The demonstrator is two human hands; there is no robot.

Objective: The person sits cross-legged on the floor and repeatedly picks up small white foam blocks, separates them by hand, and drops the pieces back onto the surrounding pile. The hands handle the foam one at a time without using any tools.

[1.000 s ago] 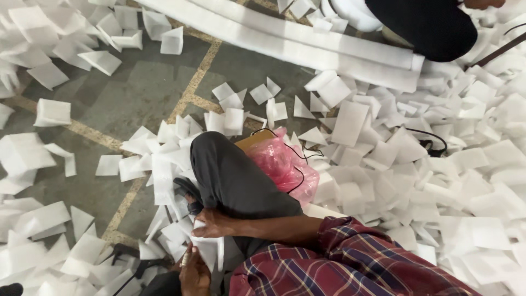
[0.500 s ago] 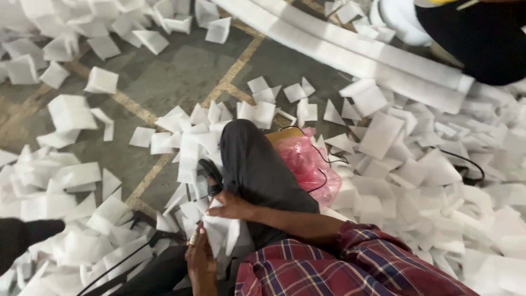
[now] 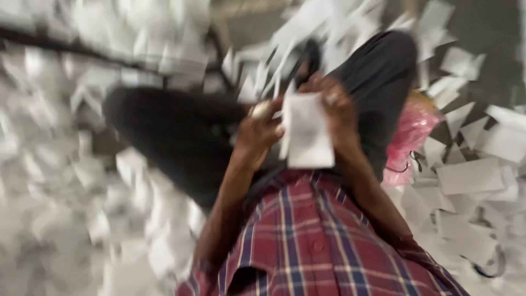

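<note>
The view is motion-blurred. I sit cross-legged in dark trousers (image 3: 175, 137) and a red plaid shirt (image 3: 312, 241). Both hands are raised over my lap on a white rectangular sheet (image 3: 309, 131). My right hand (image 3: 337, 109) grips its upper right edge. My left hand (image 3: 257, 131) holds its left edge, with a small pale object (image 3: 262, 109) showing at the fingers; the blur hides what it is.
White rectangular sheets (image 3: 471, 175) lie scattered all over the floor around me, thick on the left (image 3: 66, 164). A pink plastic bag (image 3: 411, 137) sits against my right leg. A black cable (image 3: 487, 268) runs through the sheets at lower right.
The view has swung down from the floor to my lap. My hands have come up from beside my leg and now hold one white sheet in front of my chest.
</note>
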